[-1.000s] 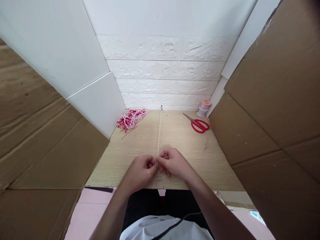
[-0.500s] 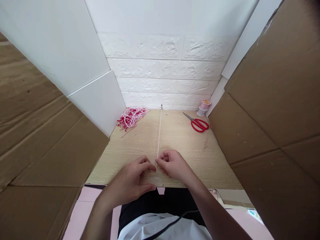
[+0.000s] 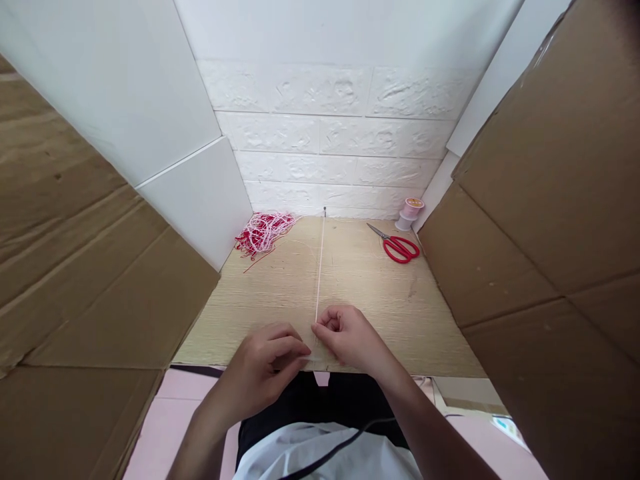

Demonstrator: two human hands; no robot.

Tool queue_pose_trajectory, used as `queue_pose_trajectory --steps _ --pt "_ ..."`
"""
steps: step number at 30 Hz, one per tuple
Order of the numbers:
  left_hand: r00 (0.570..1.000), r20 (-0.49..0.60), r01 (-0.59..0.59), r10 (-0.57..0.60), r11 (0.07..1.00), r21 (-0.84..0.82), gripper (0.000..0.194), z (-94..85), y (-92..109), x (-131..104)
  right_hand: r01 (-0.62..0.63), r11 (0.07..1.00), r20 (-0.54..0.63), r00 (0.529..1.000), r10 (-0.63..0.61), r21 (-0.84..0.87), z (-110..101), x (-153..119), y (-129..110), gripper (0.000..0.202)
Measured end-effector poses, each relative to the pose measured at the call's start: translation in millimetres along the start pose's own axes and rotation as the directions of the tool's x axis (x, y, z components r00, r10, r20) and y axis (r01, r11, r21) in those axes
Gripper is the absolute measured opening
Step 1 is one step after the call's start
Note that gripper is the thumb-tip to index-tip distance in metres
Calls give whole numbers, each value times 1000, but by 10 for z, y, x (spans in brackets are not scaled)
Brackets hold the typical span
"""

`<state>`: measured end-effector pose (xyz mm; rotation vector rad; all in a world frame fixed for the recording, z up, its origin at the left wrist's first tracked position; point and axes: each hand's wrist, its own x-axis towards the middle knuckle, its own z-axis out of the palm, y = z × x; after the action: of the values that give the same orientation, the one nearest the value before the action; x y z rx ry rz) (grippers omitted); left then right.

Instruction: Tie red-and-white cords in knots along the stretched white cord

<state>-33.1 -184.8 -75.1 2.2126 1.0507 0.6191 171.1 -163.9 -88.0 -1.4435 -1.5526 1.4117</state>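
Observation:
A pale pink cord (image 3: 321,267) runs taut from a small dark nail or hook (image 3: 325,211) at the back of the board toward me. My right hand (image 3: 349,337) is closed, with thumb and forefinger pinching the cord's near end. Just left of it, my left hand (image 3: 273,363) has thumb and fingertips drawn together on a thin whitish strand (image 3: 311,359), which looks like loose thread. That strand stretches toward the space under my right hand; how the two join is too small to make out.
Tangled red and pink cords (image 3: 263,233) lie at the back left of the wooden board (image 3: 270,293). Red-handled scissors (image 3: 397,247) rest at the back right, near stacked thread spools (image 3: 411,212). Cardboard panels (image 3: 510,267) flank both sides, and a white brick-pattern wall (image 3: 320,133) stands behind.
My left thumb and fingers have come together from a spread pose onto the whitish strand. My right hand keeps its pinch on the cord, slightly lower in view.

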Motion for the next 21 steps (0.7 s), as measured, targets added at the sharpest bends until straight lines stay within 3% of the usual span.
queue_pose_trajectory --steps 7,13,21 --pt "998 32 -58 60 997 -47 23 -14 15 -90 26 997 -16 1000 -27 -72 29 -127 -19 22" --pt "991 72 -104 112 990 -99 24 -79 167 -150 45 986 -42 998 -52 -159 88 -205 17 21" --pt "984 146 -82 104 986 -147 22 -101 243 -187 36 973 -89 994 -58 -229 179 -330 35 22"
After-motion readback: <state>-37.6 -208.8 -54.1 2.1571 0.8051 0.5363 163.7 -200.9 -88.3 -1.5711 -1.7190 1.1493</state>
